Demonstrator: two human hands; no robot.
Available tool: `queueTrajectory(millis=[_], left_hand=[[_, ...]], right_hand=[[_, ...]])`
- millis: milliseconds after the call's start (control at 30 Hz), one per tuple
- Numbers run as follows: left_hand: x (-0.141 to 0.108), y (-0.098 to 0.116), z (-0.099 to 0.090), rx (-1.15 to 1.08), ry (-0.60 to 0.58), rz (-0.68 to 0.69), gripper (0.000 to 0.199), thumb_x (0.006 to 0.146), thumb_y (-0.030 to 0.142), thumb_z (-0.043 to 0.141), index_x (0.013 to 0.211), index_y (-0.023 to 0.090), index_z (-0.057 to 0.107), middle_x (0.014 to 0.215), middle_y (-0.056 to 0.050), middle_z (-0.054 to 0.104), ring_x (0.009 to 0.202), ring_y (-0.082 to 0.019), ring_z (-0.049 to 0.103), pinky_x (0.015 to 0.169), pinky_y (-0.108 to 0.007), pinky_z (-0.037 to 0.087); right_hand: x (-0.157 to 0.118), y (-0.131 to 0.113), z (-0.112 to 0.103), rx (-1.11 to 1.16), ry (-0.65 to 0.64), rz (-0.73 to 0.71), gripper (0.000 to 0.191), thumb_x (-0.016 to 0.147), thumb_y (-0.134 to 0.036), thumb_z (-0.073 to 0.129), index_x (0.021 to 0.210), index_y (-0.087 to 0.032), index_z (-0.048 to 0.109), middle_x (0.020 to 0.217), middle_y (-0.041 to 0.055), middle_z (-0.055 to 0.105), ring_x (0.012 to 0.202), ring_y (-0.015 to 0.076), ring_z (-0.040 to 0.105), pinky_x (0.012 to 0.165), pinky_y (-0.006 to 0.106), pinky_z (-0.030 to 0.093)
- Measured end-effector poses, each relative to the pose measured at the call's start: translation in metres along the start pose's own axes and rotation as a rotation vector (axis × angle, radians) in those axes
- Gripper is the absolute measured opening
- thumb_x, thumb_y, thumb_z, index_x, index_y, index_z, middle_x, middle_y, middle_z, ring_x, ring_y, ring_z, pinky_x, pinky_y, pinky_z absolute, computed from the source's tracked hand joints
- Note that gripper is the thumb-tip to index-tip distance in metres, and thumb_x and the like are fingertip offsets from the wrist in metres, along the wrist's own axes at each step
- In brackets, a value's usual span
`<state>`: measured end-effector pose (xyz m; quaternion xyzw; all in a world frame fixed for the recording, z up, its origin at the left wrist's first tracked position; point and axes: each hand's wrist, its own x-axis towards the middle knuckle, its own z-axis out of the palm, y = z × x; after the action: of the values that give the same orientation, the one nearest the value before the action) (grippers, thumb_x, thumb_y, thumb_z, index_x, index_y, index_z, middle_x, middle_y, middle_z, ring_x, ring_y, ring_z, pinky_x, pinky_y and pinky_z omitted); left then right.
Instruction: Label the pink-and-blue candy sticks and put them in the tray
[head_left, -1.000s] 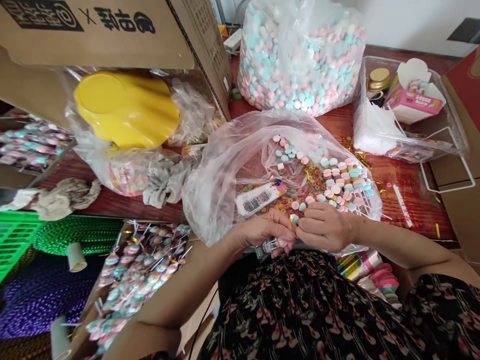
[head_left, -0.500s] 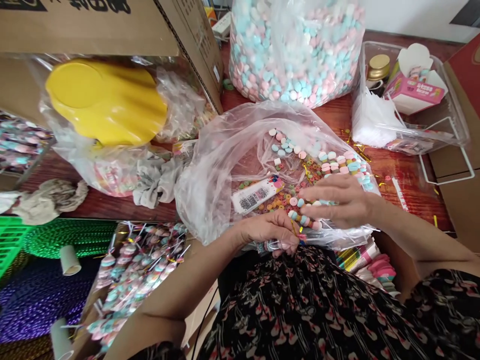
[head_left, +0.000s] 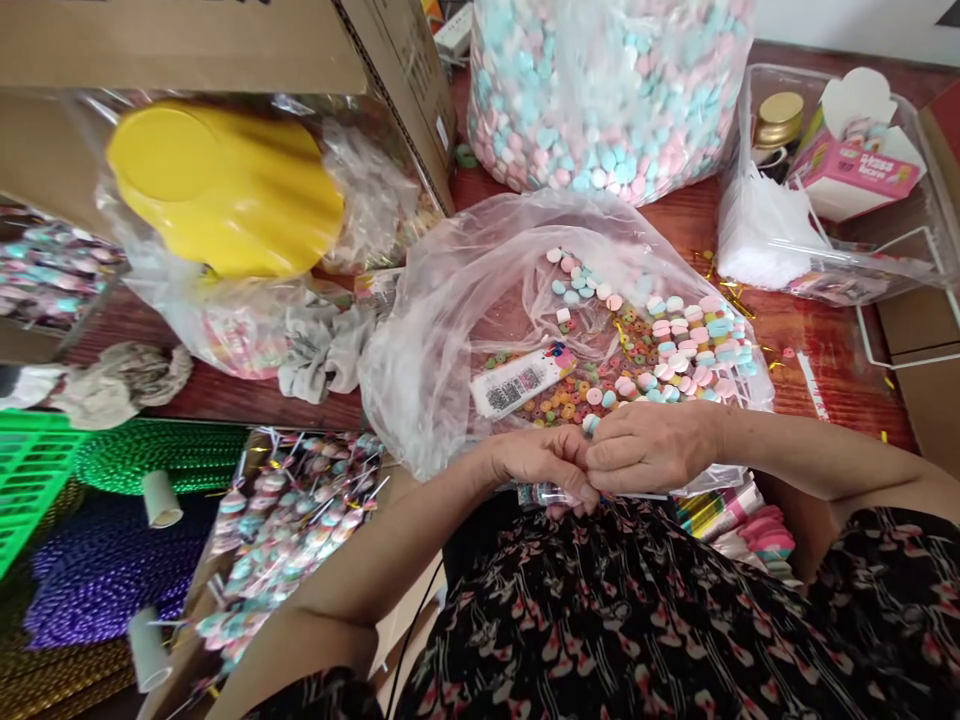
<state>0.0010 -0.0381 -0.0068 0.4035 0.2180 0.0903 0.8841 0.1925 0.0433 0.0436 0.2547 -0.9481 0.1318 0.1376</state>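
My left hand (head_left: 544, 462) and my right hand (head_left: 652, 450) meet at their fingertips, at the near edge of an open clear plastic bag (head_left: 442, 330). Between them the fingers hide whatever they pinch. A small clear-wrapped item (head_left: 541, 495) sticks out below my left hand. Just beyond my right hand lie loose pink and blue disc candies (head_left: 682, 350) and small coloured ring candies (head_left: 562, 395) inside the bag. A white card with a QR code (head_left: 521, 380) rests among them.
A huge bag of pastel candies stands behind, beside a yellow lid in plastic (head_left: 225, 190) under a cardboard box (head_left: 180, 50). Lollipops fill a tray (head_left: 289, 530) at lower left. A clear bin (head_left: 780, 240) holds a pink box.
My right hand has come back from spread above the candies to join my left hand's fingertips. The view has shifted slightly.
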Motion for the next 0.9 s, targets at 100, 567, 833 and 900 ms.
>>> queueTrajectory(millis=[100, 567, 833, 900], left_hand=[[-0.003, 0.010, -0.001, 0.184, 0.056, 0.004, 0.027, 0.076, 0.039, 0.074, 0.070, 0.013, 0.070, 0.055, 0.000, 0.062, 0.046, -0.010, 0.053, 0.045, -0.020, 0.044], [0.004, 0.046, 0.000, 1.564, 1.512, 0.191, 0.042, 0.083, 0.031, 0.064, 0.122, 0.015, 0.060, 0.110, -0.017, 0.061, 0.103, -0.032, 0.054, 0.086, -0.044, 0.044], [-0.005, 0.029, -0.014, 0.492, 1.280, 0.515, 0.025, 0.083, 0.041, 0.069, 0.085, 0.016, 0.069, 0.074, -0.001, 0.061, 0.067, -0.013, 0.054, 0.063, -0.025, 0.043], [0.000, 0.028, -0.018, 0.243, 1.133, 0.461, 0.028, 0.081, 0.043, 0.071, 0.080, 0.014, 0.071, 0.064, 0.000, 0.061, 0.056, -0.010, 0.048, 0.055, -0.022, 0.038]], right_hand=[[0.002, -0.002, -0.004, 0.003, -0.130, 0.083, 0.026, 0.099, -0.016, 0.042, 0.082, -0.017, 0.061, 0.072, 0.0014, 0.057, 0.068, 0.0134, 0.049, 0.061, 0.030, 0.033], [0.019, 0.076, -0.004, -0.102, -0.200, 1.021, 0.018, 0.083, -0.011, 0.054, 0.080, -0.010, 0.072, 0.076, 0.0084, 0.071, 0.063, 0.0136, 0.053, 0.058, 0.027, 0.029], [-0.007, 0.098, 0.006, -0.450, 0.284, 0.895, 0.021, 0.085, -0.014, 0.049, 0.074, -0.013, 0.067, 0.071, 0.0061, 0.060, 0.066, 0.0147, 0.047, 0.060, 0.028, 0.028], [-0.007, 0.096, 0.008, -0.496, 0.360, 0.847, 0.024, 0.087, -0.015, 0.046, 0.075, -0.014, 0.066, 0.071, 0.0058, 0.059, 0.067, 0.0148, 0.047, 0.061, 0.028, 0.030]])
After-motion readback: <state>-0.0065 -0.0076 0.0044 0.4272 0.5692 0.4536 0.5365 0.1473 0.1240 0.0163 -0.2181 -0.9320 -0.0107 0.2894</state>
